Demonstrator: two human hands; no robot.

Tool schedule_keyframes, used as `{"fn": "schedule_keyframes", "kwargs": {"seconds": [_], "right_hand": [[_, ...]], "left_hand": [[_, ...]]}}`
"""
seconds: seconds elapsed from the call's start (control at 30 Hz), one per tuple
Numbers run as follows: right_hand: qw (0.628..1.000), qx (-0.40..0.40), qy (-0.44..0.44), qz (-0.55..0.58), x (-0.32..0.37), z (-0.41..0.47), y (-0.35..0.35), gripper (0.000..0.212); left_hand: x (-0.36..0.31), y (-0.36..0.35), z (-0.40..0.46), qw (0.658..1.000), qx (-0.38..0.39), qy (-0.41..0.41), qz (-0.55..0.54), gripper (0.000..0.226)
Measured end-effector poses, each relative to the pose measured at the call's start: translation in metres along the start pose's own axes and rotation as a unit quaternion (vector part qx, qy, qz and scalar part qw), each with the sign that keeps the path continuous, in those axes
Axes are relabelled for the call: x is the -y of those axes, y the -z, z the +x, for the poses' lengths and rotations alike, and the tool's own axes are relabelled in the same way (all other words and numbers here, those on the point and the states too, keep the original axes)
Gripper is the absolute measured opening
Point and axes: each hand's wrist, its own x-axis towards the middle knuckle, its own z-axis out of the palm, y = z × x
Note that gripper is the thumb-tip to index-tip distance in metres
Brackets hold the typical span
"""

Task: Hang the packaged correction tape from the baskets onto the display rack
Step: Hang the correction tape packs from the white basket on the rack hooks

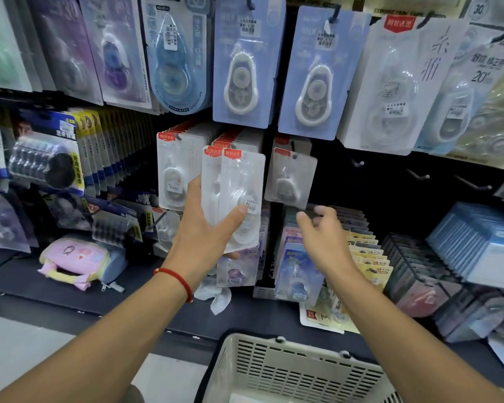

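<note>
Head view: left hand (213, 228) grips correction tape packs (233, 181); right hand (323, 237) loosely spread, holding nothing.

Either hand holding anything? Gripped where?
Left hand grips two tape packs by their lower part, thumb across the front. Right hand holds nothing.

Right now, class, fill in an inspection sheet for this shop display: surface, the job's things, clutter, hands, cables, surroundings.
Surface: dark shelf below a pegged display rack.
Job's things: clear correction tape packs with red tabs held up to the rack; one matching pack hangs on a hook; pale basket below.
Clutter: pink pencil case and crumpled white wrapper on the shelf.
Hands: left hand grips the packs; right hand holds nothing, fingers loosely curled.
Cables: nothing seen.
Surroundings: empty hooks at right; blue packs hang above.
</note>
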Motion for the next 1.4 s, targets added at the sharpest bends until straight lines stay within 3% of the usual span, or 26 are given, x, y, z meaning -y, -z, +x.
{"fn": "schedule_keyframes", "kwargs": {"seconds": [0.1,0.2,0.5,0.67,0.97,1.07,1.13,1.2,1.3,1.4], "right_hand": [[0.991,0.094,0.071,0.067,0.007,-0.01,-0.005,0.025],[0.977,0.154,0.102,0.102,0.013,-0.021,-0.01,0.031],[0.98,0.015,0.061,0.191,0.012,-0.018,-0.002,0.041],[0.976,-0.011,0.068,0.205,0.014,-0.015,0.002,0.043],[0.966,-0.082,0.07,0.233,0.016,-0.02,-0.005,0.036],[0.987,-0.046,0.019,0.154,0.013,-0.014,-0.004,0.049],[1.0,-0.019,0.002,0.017,0.006,-0.01,-0.002,0.062],[0.999,-0.011,0.028,-0.036,0.004,-0.011,0.0,0.05],[0.991,0.067,0.085,0.074,0.01,-0.018,-0.001,0.025],[0.979,0.119,0.094,0.133,0.015,-0.025,-0.005,0.02]], "left_hand": [[0.006,-0.005,0.0,0.999,0.017,0.031,-0.039,0.061],[0.005,-0.012,-0.001,0.996,0.031,0.059,-0.054,0.064],[0.008,-0.016,0.003,0.985,0.03,0.141,-0.095,0.051],[0.009,-0.013,0.005,0.985,0.016,0.144,-0.094,0.055],[0.004,-0.01,0.005,0.986,-0.018,0.111,-0.123,0.036],[0.003,-0.011,0.004,0.984,-0.011,0.12,-0.133,0.035],[0.003,-0.014,0.004,0.981,0.005,0.135,-0.139,0.035],[0.003,-0.018,0.002,0.976,0.037,0.148,-0.154,0.036],[0.004,-0.023,-0.001,0.967,0.097,0.154,-0.176,0.038],[0.004,-0.025,-0.004,0.965,0.144,0.146,-0.163,0.043]]}}
